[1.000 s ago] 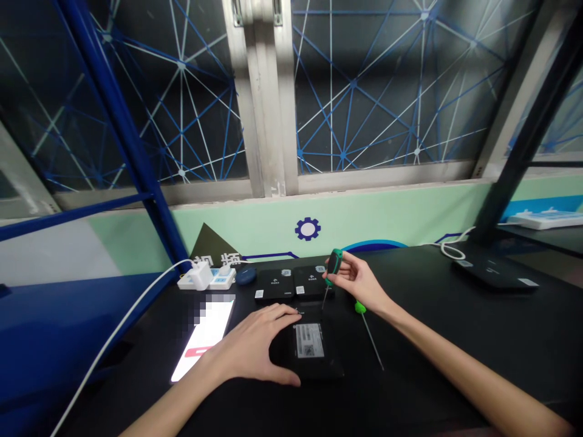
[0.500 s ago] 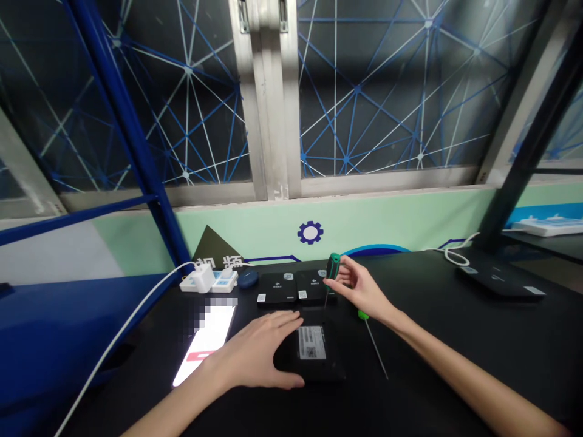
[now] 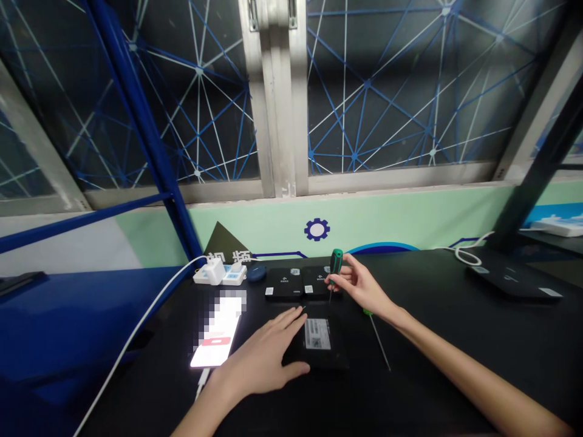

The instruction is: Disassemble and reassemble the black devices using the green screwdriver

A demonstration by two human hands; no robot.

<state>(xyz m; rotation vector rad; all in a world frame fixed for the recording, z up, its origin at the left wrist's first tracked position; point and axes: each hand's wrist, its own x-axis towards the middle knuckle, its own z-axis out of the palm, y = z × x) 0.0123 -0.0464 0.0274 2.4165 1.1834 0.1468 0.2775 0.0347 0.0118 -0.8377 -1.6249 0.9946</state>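
A flat black box point(image 3: 336, 349) with a white printed label point(image 3: 317, 334) lies on the table in front of me. My left hand point(image 3: 268, 351) rests along its left side, fingers spread and thumb apart near the front edge. A tiny bright speck shows by its fingertips, too small to name. In my right hand point(image 3: 359, 284) is a screwdriver point(image 3: 336, 262) with a dark green and black handle, held upright. Its thin shaft points down at the far right part of the box; whether the tip touches is unclear. A second, bright green-handled screwdriver point(image 3: 379, 342) lies right of the box.
Two black boxes point(image 3: 284, 284) stand behind the work. To the left are a lit phone point(image 3: 221, 334) on a cable, a white power strip point(image 3: 232, 275) and a dark blue round object point(image 3: 257, 274). Another black device point(image 3: 510, 280) lies far right.
The view has shifted a little, so the scene sits further right. The screwdriver stays upright in my right hand over the box. My left hand keeps its place beside it.
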